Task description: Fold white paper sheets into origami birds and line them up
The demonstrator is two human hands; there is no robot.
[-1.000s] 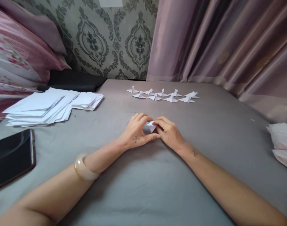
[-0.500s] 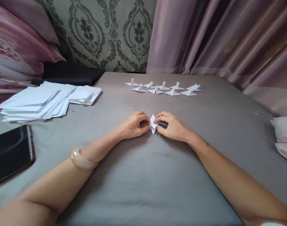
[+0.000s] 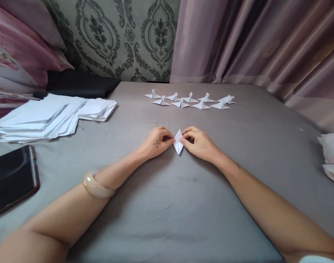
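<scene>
A small diamond of folded white paper [image 3: 178,143] stands between my hands, one point away from me and one toward me. My left hand [image 3: 159,142] pinches its left corner between thumb and fingers. On the opposite side, my right hand [image 3: 199,143] grips the right edge with thumb and forefinger. A crease runs down the middle of the near half. Farther back, several folded paper birds [image 3: 202,104] rest in two rows on the grey cloth [image 3: 167,204].
At the left lies a stack of white paper sheets [image 3: 38,115], with a dark phone [image 3: 15,179] nearer to me. Behind the stack is a black folded item [image 3: 82,84]. A whitish translucent bundle [image 3: 333,153] sits at the right edge. Curtains [image 3: 238,40] hang behind.
The paper's raised middle flap now lies flatter, showing a smooth diamond. Both hands' fingers have drawn back from its centre to its side corners. The view has shifted slightly.
</scene>
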